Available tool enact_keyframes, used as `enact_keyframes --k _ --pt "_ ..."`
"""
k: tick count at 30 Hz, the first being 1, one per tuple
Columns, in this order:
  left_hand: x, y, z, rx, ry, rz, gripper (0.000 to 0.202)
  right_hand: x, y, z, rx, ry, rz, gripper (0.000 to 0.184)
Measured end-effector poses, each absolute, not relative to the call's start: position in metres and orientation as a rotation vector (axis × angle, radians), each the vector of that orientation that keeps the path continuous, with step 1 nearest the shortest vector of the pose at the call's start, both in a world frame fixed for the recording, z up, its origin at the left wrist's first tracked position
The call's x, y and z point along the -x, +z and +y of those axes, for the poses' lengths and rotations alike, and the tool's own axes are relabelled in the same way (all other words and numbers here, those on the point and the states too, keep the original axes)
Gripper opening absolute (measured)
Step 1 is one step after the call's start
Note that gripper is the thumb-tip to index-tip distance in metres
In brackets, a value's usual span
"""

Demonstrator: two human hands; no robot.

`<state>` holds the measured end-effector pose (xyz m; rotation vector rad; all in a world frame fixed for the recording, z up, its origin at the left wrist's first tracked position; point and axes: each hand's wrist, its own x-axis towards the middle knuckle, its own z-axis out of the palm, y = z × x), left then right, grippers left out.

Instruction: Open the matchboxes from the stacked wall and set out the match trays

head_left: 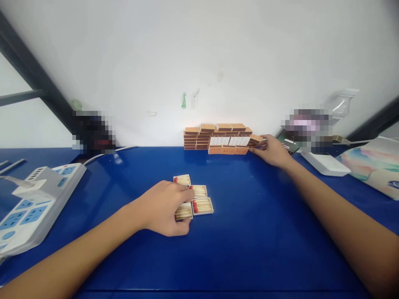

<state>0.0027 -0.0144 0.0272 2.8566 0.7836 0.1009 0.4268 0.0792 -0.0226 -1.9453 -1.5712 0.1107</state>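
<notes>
Several open matchbox trays (202, 205) full of red-tipped matches lie on the blue table (249, 232). My left hand (165, 207) rests over them, its fingers curled round the nearest tray (183, 213). Against the white wall stands a stack of orange matchboxes (218, 139). My right hand (272, 150) reaches to the stack's right end, fingers closed on one orange matchbox (257, 140) there.
A white and blue power strip (28, 207) with a plugged-in adapter lies at the left. At the right are a white box (326, 163), a phone (288, 141) and a pastel pouch (374, 168). Dark metal frame bars (34, 74) run along the left.
</notes>
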Motion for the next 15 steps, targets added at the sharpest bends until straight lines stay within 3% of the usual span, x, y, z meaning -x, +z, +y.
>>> enact_keyframes --k 4,11,15 --pt "-0.003 0.027 -0.014 -2.854 0.107 0.777 0.02 -0.433 -0.02 0.077 1.95 0.112 -1.454 0.068" --pt "-0.002 0.027 -0.015 -2.887 0.125 0.786 0.022 -0.431 -0.019 0.082 1.922 -0.001 -1.381 0.029" --pt "-0.001 0.026 -0.015 -2.882 0.13 0.78 0.022 -0.423 -0.018 0.079 1.901 0.039 -1.487 0.035"
